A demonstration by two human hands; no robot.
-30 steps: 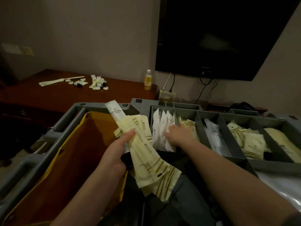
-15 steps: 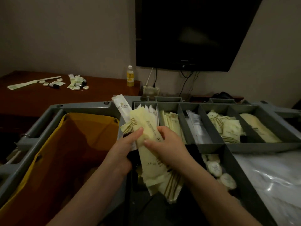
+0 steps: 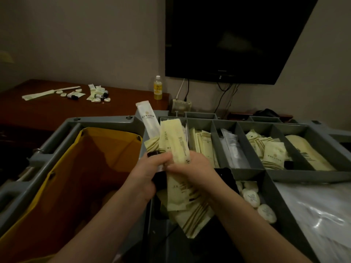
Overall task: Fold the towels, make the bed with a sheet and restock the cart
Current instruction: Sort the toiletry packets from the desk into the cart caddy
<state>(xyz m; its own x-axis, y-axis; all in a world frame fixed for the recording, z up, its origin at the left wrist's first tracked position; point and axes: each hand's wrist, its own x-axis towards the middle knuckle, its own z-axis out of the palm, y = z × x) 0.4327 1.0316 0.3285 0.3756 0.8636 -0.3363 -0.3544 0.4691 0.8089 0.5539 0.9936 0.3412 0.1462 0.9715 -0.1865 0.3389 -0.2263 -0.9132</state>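
Observation:
I stand at a grey housekeeping cart (image 3: 106,121) with a divided tray on top. My left hand (image 3: 146,173) grips a bundle of pale yellow amenity packets (image 3: 182,194), a white packet (image 3: 149,122) sticking up from it, and a small dark bottle. My right hand (image 3: 195,168) pinches one long yellow packet (image 3: 173,141) at the top of the bundle, just in front of the leftmost tray compartment. Other compartments hold yellow packets (image 3: 203,147), clear-wrapped items (image 3: 234,149), square yellow sachets (image 3: 269,149) and round soaps (image 3: 250,196).
A yellow-orange bag (image 3: 79,168) hangs open in the cart's left side. Behind it a dark wooden desk (image 3: 47,109) carries scattered amenities (image 3: 95,93) and a yellow drink bottle (image 3: 158,88). A black television (image 3: 237,35) hangs on the wall. Clear plastic wrap (image 3: 319,215) lies at the right.
My right hand came back from the tray compartment to the bundle and now pinches a yellow packet there. The view shifted right, then slightly back.

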